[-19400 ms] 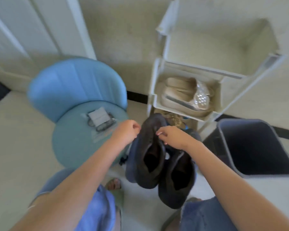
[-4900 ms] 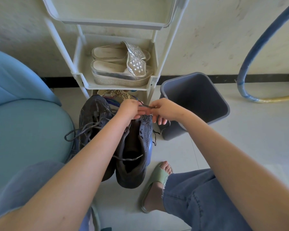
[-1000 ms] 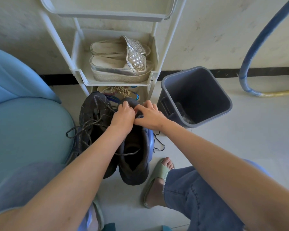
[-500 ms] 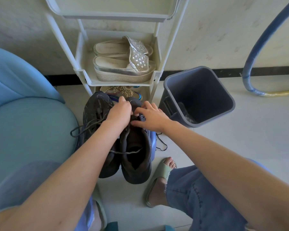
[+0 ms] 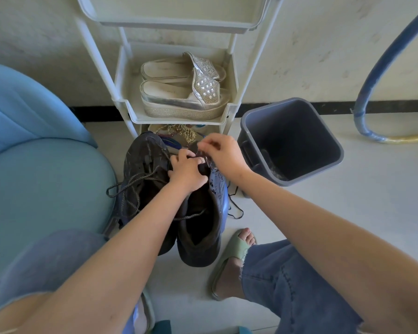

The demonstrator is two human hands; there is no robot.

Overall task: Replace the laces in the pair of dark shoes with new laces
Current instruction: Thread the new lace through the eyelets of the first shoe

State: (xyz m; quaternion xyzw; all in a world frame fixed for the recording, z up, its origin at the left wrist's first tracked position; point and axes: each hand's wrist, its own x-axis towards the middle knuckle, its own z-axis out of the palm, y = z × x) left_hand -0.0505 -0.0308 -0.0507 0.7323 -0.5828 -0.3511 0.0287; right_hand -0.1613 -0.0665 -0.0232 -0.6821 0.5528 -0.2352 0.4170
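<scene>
Heel end: the dark suede shoe with a blue sole edge (image 5: 198, 237) stands on the pale floor (image 5: 348, 213), heel towards the person. Its long axis runs straight away from them.
Lace: its thin dark grey lace (image 5: 191, 216) sags across the open mouth.
Hands: the left hand (image 5: 187, 169) and right hand (image 5: 223, 153) are together, touching, at the toe-end eyelets. The left grips the shoe's upper and the right pinches the lace from above.
Coming move: probably drawing the lace out. The right hand is nearer it.
Alongside: the second dark suede shoe (image 5: 143, 165), laced, touches on the left.
Beyond: a white plastic shoe rack (image 5: 179, 120), with a grey plastic bin (image 5: 323, 169) to its right.
</scene>
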